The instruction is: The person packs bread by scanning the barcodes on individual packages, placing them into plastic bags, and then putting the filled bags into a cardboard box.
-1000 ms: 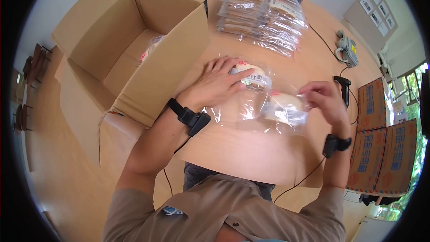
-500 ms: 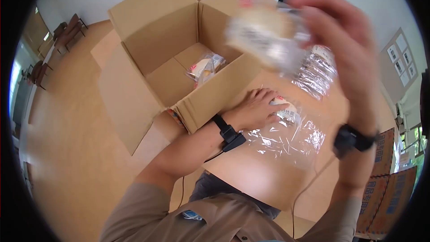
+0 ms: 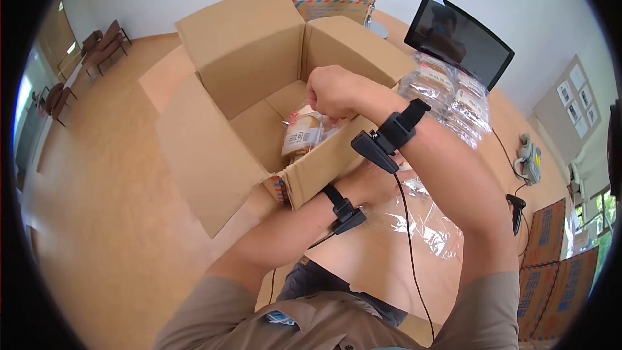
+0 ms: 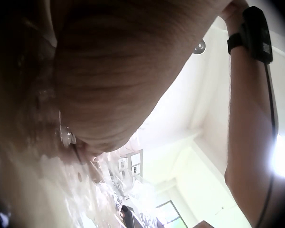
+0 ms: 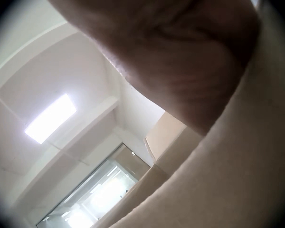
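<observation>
1. Far left, chairs [image 3: 107, 48] stand by the wall, well apart from the work; wood floor [image 3: 91, 168] runs between them and the box [image 3: 324, 170].
2. The box gapes upward, its left flap [image 3: 210, 155] spread outward. Inside, cardboard shows left of the pack [image 3: 301, 136], leaving room on that side; its near wall stands close on the pack's right.
3. That pack is in the box, label facing up, just below and left of the right hand [image 3: 334, 93]. This hand reaches over the near wall with its fingers bent down into the box. Their tips are hidden, so I cannot tell whether they grip it; the right wrist view gives mostly dark palm.
4. Right of the near wall, the left hand [image 3: 374, 181] lies low over the counter [image 3: 379, 264]. The fingers that show are extended over a second pack [image 3: 418, 186], not curled around it. The right forearm covers much of both, and the left wrist view is dim.
5. Glossy film [image 3: 440, 230] lies toward the counter's front edge.
6. Beyond the right forearm, stacked packs [image 3: 447, 91] sit before the monitor [image 3: 460, 42], their lower part cut off by the arm.
7. Far right come a phone [image 3: 530, 161], a partly hidden scanner [image 3: 516, 212] and cartons [image 3: 543, 236].
</observation>
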Demonstrator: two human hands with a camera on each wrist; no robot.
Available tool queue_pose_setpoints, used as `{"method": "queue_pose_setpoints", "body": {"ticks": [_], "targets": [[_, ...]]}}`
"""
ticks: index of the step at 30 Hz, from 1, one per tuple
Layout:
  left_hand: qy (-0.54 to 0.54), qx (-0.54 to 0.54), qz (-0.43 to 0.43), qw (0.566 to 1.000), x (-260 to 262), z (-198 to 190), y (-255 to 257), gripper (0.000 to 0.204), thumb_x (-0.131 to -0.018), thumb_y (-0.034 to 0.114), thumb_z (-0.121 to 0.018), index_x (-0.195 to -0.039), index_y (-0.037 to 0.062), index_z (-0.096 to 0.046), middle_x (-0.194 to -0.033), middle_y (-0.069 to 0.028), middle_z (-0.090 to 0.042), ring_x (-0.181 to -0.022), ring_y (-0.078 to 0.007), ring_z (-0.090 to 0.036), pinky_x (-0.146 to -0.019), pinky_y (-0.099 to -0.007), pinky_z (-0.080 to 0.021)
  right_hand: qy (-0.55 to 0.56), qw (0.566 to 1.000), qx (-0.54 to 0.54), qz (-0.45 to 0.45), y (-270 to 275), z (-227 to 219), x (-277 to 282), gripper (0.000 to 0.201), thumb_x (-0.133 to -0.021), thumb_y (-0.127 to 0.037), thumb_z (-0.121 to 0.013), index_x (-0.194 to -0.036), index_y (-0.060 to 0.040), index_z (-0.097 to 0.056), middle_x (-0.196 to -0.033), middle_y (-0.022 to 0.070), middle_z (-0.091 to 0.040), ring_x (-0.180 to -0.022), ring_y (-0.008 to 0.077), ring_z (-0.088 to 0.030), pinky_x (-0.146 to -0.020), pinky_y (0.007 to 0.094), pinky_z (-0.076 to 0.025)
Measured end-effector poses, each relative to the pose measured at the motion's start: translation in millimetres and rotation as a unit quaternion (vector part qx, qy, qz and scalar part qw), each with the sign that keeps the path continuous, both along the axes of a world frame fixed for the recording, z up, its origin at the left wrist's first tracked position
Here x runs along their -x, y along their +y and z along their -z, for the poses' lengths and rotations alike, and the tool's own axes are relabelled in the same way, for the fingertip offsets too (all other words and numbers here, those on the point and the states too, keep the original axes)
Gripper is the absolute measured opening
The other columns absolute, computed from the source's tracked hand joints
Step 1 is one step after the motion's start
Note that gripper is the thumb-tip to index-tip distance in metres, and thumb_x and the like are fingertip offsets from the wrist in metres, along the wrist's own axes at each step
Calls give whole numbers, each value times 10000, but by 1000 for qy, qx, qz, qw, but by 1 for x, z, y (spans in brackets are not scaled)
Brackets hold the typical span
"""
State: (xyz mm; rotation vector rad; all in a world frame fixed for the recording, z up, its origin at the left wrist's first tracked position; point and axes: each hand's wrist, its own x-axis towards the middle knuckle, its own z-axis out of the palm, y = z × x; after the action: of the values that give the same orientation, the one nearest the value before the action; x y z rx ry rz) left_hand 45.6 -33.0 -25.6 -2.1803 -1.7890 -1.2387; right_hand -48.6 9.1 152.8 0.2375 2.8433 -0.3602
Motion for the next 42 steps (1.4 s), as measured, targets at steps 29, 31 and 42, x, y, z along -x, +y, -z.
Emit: {"method": "queue_pose_setpoints", "body": {"ticks": [29,31,42], "targets": [[46,163,-46,984,1,0,6,515,-1101,345,-601,-1584,166,-578,-1494,-174,-511,-1407,-381,-447,-1178,-521,-338,153,795,347,473,132,121,-431,200,-1050,-50,-548,-1044,38,-728,-916,105,-774,-700,141,-737,-597,271,-601],[44,174,-45,983,2,-2,6,522,-1104,359,-599,-1590,169,-573,-1517,-180,-506,-1426,-381,-439,-1190,-520,-332,136,789,360,478,127,126,-423,226,-1047,-47,-542,-1107,28,-747,-929,94,-778,-712,132,-734,-604,258,-593],[49,191,-42,979,2,2,8,559,-1116,410,-586,-1622,177,-536,-1606,-225,-454,-1490,-442,-398,-1239,-542,-301,185,765,436,436,109,117,-360,296,-1071,-197,-708,-1219,58,-690,-927,139,-769,-626,135,-695,-504,275,-531]]}}
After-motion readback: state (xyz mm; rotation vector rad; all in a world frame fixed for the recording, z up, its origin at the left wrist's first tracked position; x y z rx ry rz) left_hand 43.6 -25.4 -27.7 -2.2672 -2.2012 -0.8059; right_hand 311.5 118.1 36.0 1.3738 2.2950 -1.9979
